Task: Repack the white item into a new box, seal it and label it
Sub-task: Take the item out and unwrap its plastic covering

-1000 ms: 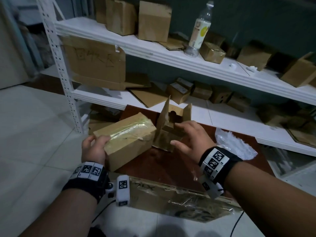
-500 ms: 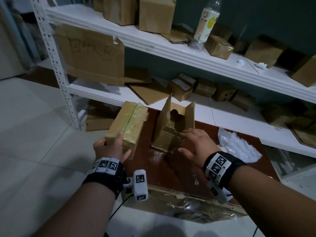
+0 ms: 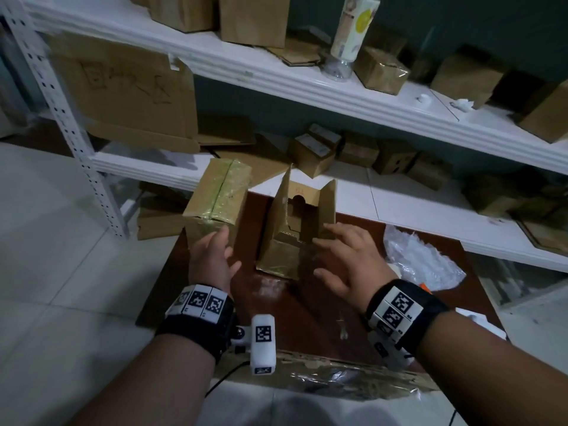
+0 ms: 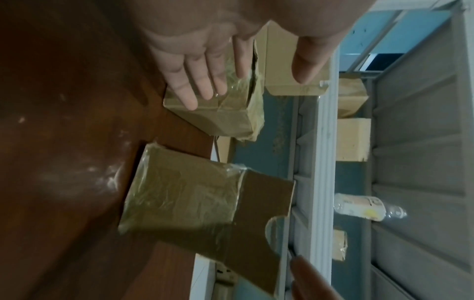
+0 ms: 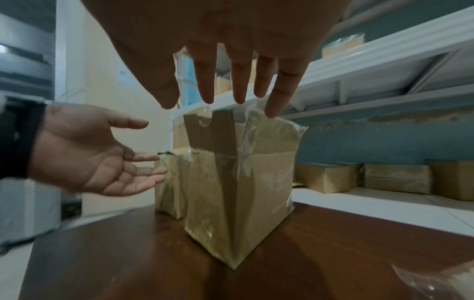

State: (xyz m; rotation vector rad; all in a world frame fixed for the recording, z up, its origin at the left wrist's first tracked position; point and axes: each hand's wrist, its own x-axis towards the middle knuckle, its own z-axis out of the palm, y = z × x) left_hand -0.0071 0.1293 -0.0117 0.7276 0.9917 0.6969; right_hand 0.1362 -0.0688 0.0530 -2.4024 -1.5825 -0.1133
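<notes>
A taped, closed cardboard box (image 3: 216,195) (image 4: 223,109) (image 5: 170,182) stands at the left edge of the brown table (image 3: 295,312). My left hand (image 3: 213,259) (image 4: 218,67) (image 5: 102,158) hovers just in front of it, fingers straight, holding nothing. Right of it stands an open cardboard box (image 3: 295,229) (image 4: 195,203) (image 5: 238,192) with its flaps up. My right hand (image 3: 344,259) (image 5: 225,81) is spread beside and above this box's near right corner, not gripping it. No white item shows.
A crumpled clear plastic bag (image 3: 421,259) lies on the table's right. A flattened taped cardboard sheet (image 3: 353,376) lies at the near edge. White shelves (image 3: 307,84) behind hold several cardboard boxes and a plastic bottle (image 3: 350,32). Tiled floor (image 3: 61,272) spreads left.
My left hand set the taped box down at the table's left edge and let go of it. My right hand drew back slightly from the open box.
</notes>
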